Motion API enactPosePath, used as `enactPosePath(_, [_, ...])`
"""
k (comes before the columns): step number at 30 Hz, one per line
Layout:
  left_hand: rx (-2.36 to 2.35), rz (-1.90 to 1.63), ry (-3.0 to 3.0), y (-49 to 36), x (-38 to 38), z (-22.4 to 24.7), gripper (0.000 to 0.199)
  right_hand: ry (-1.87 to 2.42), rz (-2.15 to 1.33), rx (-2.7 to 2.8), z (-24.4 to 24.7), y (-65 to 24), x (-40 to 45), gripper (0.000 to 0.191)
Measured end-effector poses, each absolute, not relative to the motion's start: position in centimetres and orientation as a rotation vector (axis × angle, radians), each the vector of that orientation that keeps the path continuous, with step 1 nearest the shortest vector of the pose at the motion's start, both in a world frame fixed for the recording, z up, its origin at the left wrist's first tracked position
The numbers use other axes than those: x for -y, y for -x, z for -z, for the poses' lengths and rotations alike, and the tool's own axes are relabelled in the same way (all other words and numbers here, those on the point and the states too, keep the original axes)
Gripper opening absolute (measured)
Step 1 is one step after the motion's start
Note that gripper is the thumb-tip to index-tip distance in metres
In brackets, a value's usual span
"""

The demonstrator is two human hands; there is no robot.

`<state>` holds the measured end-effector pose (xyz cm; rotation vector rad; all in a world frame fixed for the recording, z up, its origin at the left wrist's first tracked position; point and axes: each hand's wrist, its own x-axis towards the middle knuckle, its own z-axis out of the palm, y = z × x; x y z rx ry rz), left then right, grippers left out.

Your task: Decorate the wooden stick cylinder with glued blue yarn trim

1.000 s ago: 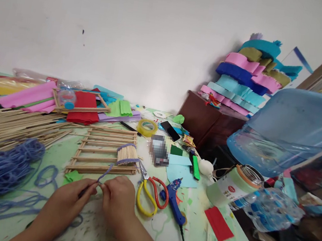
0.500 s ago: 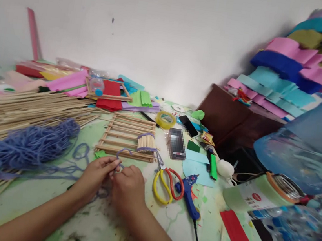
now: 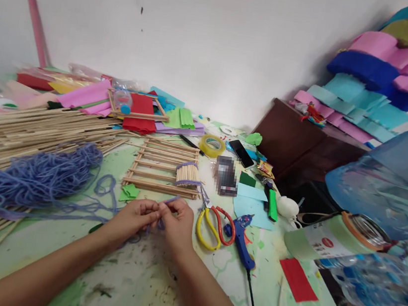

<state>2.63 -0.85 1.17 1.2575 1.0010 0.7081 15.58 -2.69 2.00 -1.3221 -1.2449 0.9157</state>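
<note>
My left hand (image 3: 135, 220) and my right hand (image 3: 177, 222) meet at the middle of the table, fingertips pinched together on a strand of purple yarn (image 3: 172, 200). The strand's short end shows above my right hand. Just beyond my hands lies a ladder-like frame of thin sticks (image 3: 153, 168), with a small mat of short sticks (image 3: 187, 174) edged in purple yarn on its right end. A tangled heap of the same yarn (image 3: 47, 172) sits at the left, with loose loops trailing toward my left hand.
Scissors (image 3: 212, 229), a blue glue gun (image 3: 242, 243) with its cord, and red paper (image 3: 299, 280) lie to the right. Yellow tape (image 3: 212, 145) and a phone (image 3: 241, 154) are farther back. Long sticks (image 3: 21, 141) cover the left. A jar (image 3: 328, 237) stands beyond the right edge.
My hands have shifted slightly right, and my right hand has turned, its thumb now toward my left fingertips. The yarn loop that rose above the fingers is now a short end. The view has tilted slightly.
</note>
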Motion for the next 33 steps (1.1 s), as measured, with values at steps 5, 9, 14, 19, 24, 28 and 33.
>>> enactPosePath(5, [-1.022, -0.598, -1.305, -2.5, 1.0, -1.3, 0.032, 1.275, -1.092, 0.909, -1.2, -16.0, 1.9, 0.016])
enactPosePath(9, [-1.009, -0.545, -1.348, -2.4, 1.1, -1.1, 0.032, 1.199, -1.092, 0.778, -1.1, -16.3, 1.6, 0.018])
enactPosePath(14, [-0.997, -0.461, -1.404, -2.4, 1.2, -1.3, 0.033, 1.193, -1.051, 0.684, -1.4, -17.0, 1.3, 0.018])
enactPosePath(19, [-1.033, -0.488, -1.350, -2.5, 1.1, -1.4, 0.036, 1.192, -1.053, 0.725, -1.7, -17.3, 1.1, 0.017])
enactPosePath(24, [-1.106, -0.803, -1.196, -2.6, 0.4, -0.9, 0.034, 1.141, -1.217, 1.050, -1.6, -15.9, 1.7, 0.017])
enactPosePath(28, [-1.184, -0.897, -1.322, -2.2, 0.1, -0.7, 0.030, 1.194, -1.307, 1.254, -1.1, -15.1, 2.3, 0.019])
enactPosePath(33, [-1.302, -0.859, -1.654, -1.7, 0.1, -0.7, 0.024, 1.417, -1.103, 1.513, -1.5, -15.7, 2.4, 0.013])
